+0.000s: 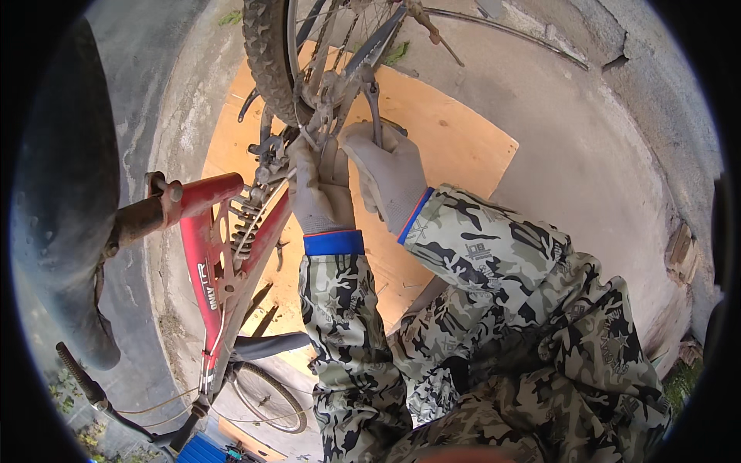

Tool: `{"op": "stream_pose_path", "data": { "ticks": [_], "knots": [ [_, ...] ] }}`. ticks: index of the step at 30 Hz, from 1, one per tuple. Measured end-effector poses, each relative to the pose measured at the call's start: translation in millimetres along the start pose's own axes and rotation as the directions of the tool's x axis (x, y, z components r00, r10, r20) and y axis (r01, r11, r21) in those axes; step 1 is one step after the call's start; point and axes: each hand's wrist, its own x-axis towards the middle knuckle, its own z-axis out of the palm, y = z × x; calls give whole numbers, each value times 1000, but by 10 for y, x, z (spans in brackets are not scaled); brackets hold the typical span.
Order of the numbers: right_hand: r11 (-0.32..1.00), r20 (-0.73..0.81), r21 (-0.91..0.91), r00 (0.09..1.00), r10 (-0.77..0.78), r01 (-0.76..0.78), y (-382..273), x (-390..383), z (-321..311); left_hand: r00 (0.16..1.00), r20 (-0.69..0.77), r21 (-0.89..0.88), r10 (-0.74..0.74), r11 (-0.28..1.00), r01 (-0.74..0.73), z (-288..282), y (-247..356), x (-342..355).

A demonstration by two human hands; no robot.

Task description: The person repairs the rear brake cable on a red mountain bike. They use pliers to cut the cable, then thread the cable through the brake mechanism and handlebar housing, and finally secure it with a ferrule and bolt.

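A red bicycle frame with a rear spring shock stands on my left. Both my hands wear pale work gloves with blue cuffs. My right hand is closed round a metal wrench, whose upper end meets the metal parts beside the rear wheel. Close by on the left, my left hand has its fingers bent against the rear brake parts below the knobby rear tyre. What its fingertips pinch is hidden.
An orange-brown board lies on the concrete under the bicycle. Some pliers-like tool rests on it. The dark saddle looms at far left, with the handlebar grip and front wheel lower down. A stone edge runs along the right.
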Motion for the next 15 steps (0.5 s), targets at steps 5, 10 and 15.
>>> {"op": "stream_pose_path", "data": {
  "ticks": [5,10,15],
  "knots": [
    [886,-342,340,919,-195,314,-343,-1960,-540,938,311,193,-156,976,98,721,32,-1763],
    [700,-533,425,784,-319,574,-685,-4101,-1321,707,630,274,-322,944,186,1671,-67,-3841],
    [459,-645,492,664,-378,740,-1188,-5995,-2054,487,735,422,-471,881,215,2573,-234,-5793]
  ]
}}
